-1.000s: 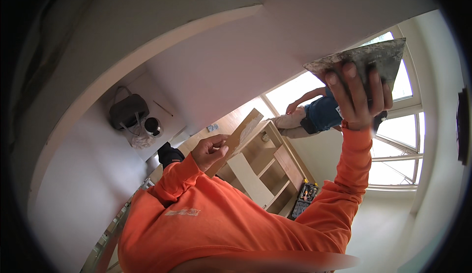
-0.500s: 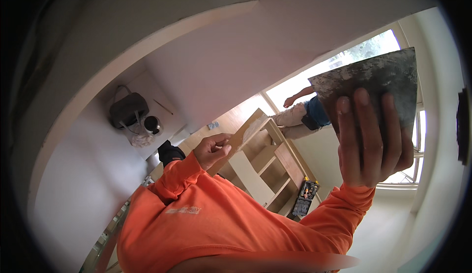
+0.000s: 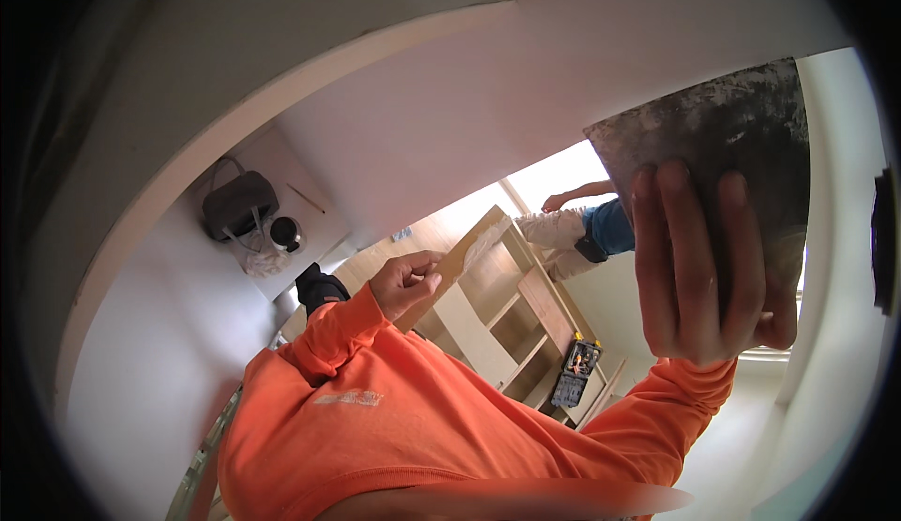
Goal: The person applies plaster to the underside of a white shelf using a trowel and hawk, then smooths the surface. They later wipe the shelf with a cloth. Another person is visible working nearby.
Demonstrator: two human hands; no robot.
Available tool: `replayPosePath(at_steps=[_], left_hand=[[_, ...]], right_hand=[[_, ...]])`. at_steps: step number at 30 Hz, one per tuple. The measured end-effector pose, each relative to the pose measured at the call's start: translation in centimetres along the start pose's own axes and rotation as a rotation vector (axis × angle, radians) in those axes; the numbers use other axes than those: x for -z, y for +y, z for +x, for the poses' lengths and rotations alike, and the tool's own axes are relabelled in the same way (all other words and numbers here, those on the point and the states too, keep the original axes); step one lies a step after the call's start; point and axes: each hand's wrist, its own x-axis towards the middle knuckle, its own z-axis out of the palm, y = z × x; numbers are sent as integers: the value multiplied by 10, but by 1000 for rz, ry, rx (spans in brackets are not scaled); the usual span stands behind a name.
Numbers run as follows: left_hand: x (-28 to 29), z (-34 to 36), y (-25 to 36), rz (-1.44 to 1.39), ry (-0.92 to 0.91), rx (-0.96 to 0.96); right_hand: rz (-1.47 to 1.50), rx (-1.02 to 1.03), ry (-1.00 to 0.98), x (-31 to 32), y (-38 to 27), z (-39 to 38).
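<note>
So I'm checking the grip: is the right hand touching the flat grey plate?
Touching. The head view shows the right hand with fingers pressed across the flat grey plate.

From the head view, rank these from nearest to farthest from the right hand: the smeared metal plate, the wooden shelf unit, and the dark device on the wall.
1. Smeared metal plate: held in the right hand, upper right.
2. Wooden shelf unit: centre, left of that hand.
3. Dark device: far left, on the white wall.

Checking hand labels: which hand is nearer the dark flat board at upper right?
Right. The right hand grips the board; the left hand holds a wooden scraper, well apart.
</note>
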Motion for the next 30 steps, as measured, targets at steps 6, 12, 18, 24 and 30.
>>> replayPosePath(at_steps=[6,12,18,24,30], left_hand=[[0,1,-3,-20,7,7],[1,-1,-3,-25,1,21],[0,-2,1,-32,16,42],[-3,-4,6,-20,19,45],[-3,-5,7,5,15,20]], right_hand=[[2,13,-42,-1,0,-1],[45,-116,44,-14,-9,-18],[123,-157,-54,-14,-12,-39],[259,-354,-106,-6,-13,-45],[371,-490,-106,-11,-15,-49]])
